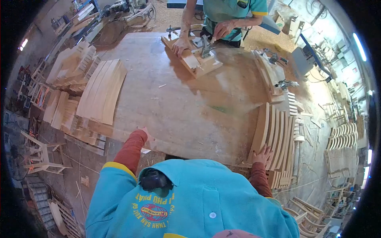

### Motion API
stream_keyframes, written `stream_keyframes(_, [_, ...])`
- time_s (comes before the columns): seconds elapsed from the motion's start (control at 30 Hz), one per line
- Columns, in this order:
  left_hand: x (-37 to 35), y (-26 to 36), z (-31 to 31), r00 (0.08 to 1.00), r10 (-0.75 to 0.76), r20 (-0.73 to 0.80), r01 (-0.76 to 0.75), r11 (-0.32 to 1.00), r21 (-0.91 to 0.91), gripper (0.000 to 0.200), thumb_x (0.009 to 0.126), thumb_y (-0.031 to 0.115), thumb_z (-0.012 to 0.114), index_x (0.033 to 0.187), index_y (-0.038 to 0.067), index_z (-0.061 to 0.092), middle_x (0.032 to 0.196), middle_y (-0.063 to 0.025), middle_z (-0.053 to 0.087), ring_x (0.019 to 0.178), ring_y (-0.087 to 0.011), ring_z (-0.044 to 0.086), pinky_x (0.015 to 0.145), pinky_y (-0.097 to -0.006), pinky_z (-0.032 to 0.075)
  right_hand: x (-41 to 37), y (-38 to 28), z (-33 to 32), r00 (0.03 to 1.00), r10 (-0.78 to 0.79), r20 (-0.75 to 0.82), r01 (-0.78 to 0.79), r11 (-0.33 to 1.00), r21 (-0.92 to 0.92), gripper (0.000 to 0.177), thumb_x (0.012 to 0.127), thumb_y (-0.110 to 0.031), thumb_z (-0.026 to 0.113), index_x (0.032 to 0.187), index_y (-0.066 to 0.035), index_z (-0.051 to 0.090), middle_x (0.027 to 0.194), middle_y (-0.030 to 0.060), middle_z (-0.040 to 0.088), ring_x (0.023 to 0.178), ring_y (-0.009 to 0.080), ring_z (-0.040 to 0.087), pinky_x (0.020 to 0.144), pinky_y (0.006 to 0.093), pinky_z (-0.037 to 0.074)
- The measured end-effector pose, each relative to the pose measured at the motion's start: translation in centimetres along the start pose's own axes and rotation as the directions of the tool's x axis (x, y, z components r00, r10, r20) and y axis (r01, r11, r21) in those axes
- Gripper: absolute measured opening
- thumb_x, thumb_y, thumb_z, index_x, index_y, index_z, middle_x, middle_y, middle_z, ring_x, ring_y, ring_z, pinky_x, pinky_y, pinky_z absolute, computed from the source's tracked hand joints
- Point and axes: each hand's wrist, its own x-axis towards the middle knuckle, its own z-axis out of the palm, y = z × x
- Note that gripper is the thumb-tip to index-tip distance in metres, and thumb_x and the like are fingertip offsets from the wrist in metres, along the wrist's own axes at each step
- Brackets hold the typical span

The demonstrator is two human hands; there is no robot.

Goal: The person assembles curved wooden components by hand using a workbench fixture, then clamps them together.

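My left hand (147, 134) rests at the near edge of the worktable (166, 115), its fingers apart and nothing seen in them. At the right, my right hand (262, 154) lies on the near end of a row of curved wooden slats (274, 133), fingers stretched over the closest pieces. These slats stand side by side on edge. Across the table, a co-worker's hand (181, 47) presses on a wooden jig (198, 61) with a pale workpiece and a metal clamp (205, 48). The co-worker's other hand (224, 29) is above the clamp.
A stack of broad curved boards (101, 91) lies at the table's left, with more cut wood (65, 107) beyond. A second jig with clamps (272, 73) sits at the right edge. A wooden frame (43, 154) stands on the floor at left; curved parts (342, 135) are piled far right.
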Motion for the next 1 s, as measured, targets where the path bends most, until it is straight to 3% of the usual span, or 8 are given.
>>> stream_keyframes(0.2, [-5.3,0.4,-1.7,0.992,-0.007,-0.126,-0.017,0.981,-0.191,0.085,0.062,0.054,0.071,0.129,0.007,0.046,0.137,-0.02,0.038,0.126,-0.0364,0.037,0.104,-0.0407,0.034,3.9,4.7,7.4,0.934,-0.314,-0.168,0.302,0.949,-0.093,0.079,0.075,-0.038,0.065,0.142,-0.022,0.026,0.149,0.0063,0.015,0.136,0.0312,0.015,0.109,0.0443,0.021])
stream_keyframes(0.23, [-7.4,0.5,-3.0,0.999,0.037,-0.04,-0.046,0.967,-0.252,0.1,0.062,0.051,0.071,0.14,0.006,0.025,0.144,-0.0221,0.023,0.132,-0.0426,0.02,0.107,-0.049,0.026,4.4,4.7,8.3,0.917,-0.373,-0.142,0.35,0.923,-0.159,0.077,0.076,-0.038,0.064,0.141,-0.022,0.028,0.148,0.0067,0.017,0.135,0.0314,0.017,0.108,0.0426,0.022])
stream_keyframes(0.43, [-3.1,0.3,-1.3,0.992,-0.111,0.061,0.124,0.957,-0.261,0.11,0.061,0.057,0.071,0.144,0.013,0.015,0.146,-0.0279,0.008,0.132,-0.0466,0.019,0.106,-0.0511,0.026,-0.4,-0.5,1.7,0.988,-0.056,-0.143,0.042,0.994,-0.102,0.081,0.077,-0.037,0.063,0.144,-0.022,0.02,0.151,0.0038,0.012,0.137,0.0321,0.013,0.101,0.06,0.025])
stream_keyframes(0.5, [-3.3,0.3,-1.3,0.991,-0.117,0.066,0.131,0.946,-0.296,0.11,0.061,0.057,0.071,0.145,0.014,0.013,0.147,-0.0269,0.006,0.132,-0.0458,0.019,0.106,-0.0506,0.025,2.9,2.9,6.8,0.934,-0.18,-0.307,0.234,0.961,0.149,0.083,0.077,-0.036,0.063,0.144,-0.023,0.017,0.151,0.0023,0.01,0.138,0.0318,0.011,0.097,0.0653,0.025])
stream_keyframes(0.53, [-4.0,0.4,-1.6,0.991,-0.12,0.064,0.134,0.94,-0.312,0.11,0.062,0.057,0.071,0.145,0.014,0.012,0.147,-0.0264,0.005,0.133,-0.0455,0.019,0.107,-0.0503,0.025,4.5,4.2,9.2,0.892,-0.197,-0.407,0.191,0.98,-0.056,0.083,0.077,-0.036,0.063,0.145,-0.023,0.016,0.151,0.0018,0.01,0.138,0.0317,0.011,0.096,0.0665,0.025])
stream_keyframes(0.73, [-6.9,1.2,-3.7,0.977,-0.2,0.069,0.212,0.927,-0.309,0.093,0.069,0.041,0.069,0.143,0.014,0.019,0.148,-0.0196,0.01,0.135,-0.0376,0.019,0.108,-0.0429,0.027,-0.3,-0.2,1.7,0.989,-0.063,-0.136,0.059,0.998,-0.036,0.085,0.076,-0.036,0.065,0.145,-0.023,0.016,0.151,0.0014,0.011,0.138,0.032,0.011,0.096,0.0667,0.025])
stream_keyframes(0.83, [-5.9,1.0,-2.4,0.984,-0.177,0.006,0.17,0.929,-0.328,0.091,0.072,0.04,0.067,0.144,0.014,0.016,0.147,-0.0202,0.012,0.135,-0.0333,0.021,0.107,-0.0422,0.028,3.0,3.3,6.9,0.918,-0.224,-0.327,0.226,0.974,-0.031,0.088,0.074,-0.041,0.066,0.144,-0.022,0.017,0.15,0.0041,0.014,0.137,0.0322,0.013,0.1,0.0635,0.023])
stream_keyframes(1.0, [-0.7,-0.2,0.0,0.997,0.022,-0.068,-0.042,0.954,-0.298,0.046,0.079,0.032,0.059,0.12,0.012,0.057,0.124,-0.0115,0.054,0.119,-0.027,0.048,0.099,-0.0415,0.038,3.3,0.7,4.8,0.942,-0.278,-0.188,0.253,0.956,-0.148,0.088,0.075,-0.044,0.064,0.144,-0.017,0.016,0.148,0.0113,0.018,0.135,0.0325,0.017,0.108,0.0509,0.018])
